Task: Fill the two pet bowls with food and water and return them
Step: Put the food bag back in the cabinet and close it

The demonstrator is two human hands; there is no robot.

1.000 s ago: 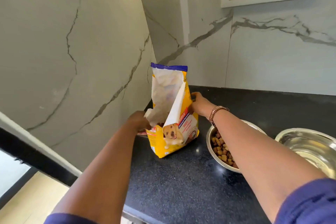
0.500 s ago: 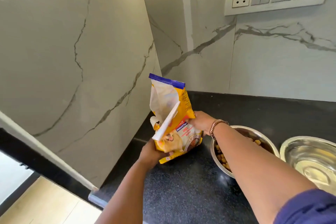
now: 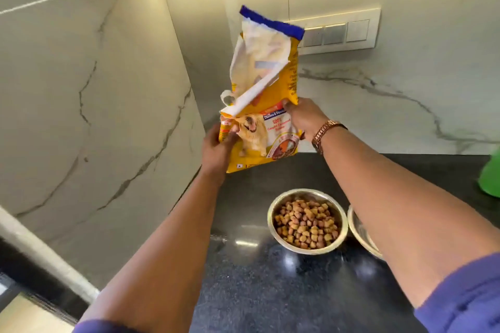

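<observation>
You have lifted the dog food bag (image 3: 266, 105) off the black surface (image 3: 270, 289) where it stood a second ago; your left hand (image 3: 216, 147) grips its lower corner, your right hand (image 3: 303, 119) its side. The kibble bowl (image 3: 307, 221) sits full below, the second steel bowl (image 3: 361, 235) beside it. Feeding looks done; water apparently remains.

Yellow food bag (image 3: 273, 105) with a blue top band, white inner lining and a golden dog picture; brown and tan kibble (image 3: 307, 224) in a silvery steel bowl (image 3: 273, 207); black speckled worktop (image 3: 270, 292); pale wall (image 3: 94, 116) with grey veining; purple sleeve (image 3: 465, 303)
</observation>
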